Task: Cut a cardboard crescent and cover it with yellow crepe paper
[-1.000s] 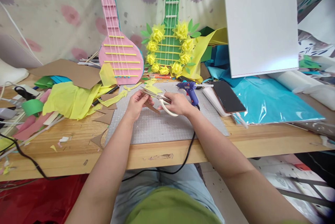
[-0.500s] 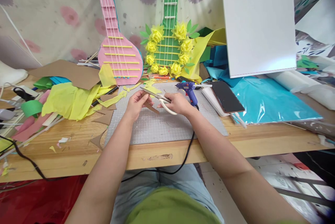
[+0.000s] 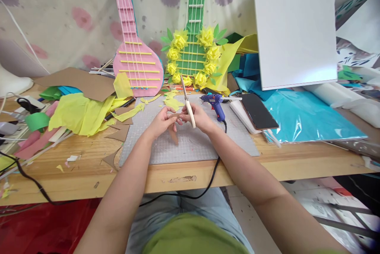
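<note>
Left hand pinches card above mat, right hand grips scissors blades-away, probably freeing its fingertips, which seem to pinch the card too; glue gun lies near, presumably for easy reach.

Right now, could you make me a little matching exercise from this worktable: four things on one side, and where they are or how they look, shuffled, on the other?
Things
1. Scissors
2. Brown strip
3. Glue gun
4. Phone

Places and looks
A. Blue, lying on the grey mat
B. Dark screen, between the glue gun and the bright blue packet
C. In the right hand, blades pointing away from the person
D. Held at the left hand, its end hanging down

Right pairs: 1-C, 2-D, 3-A, 4-B
</note>
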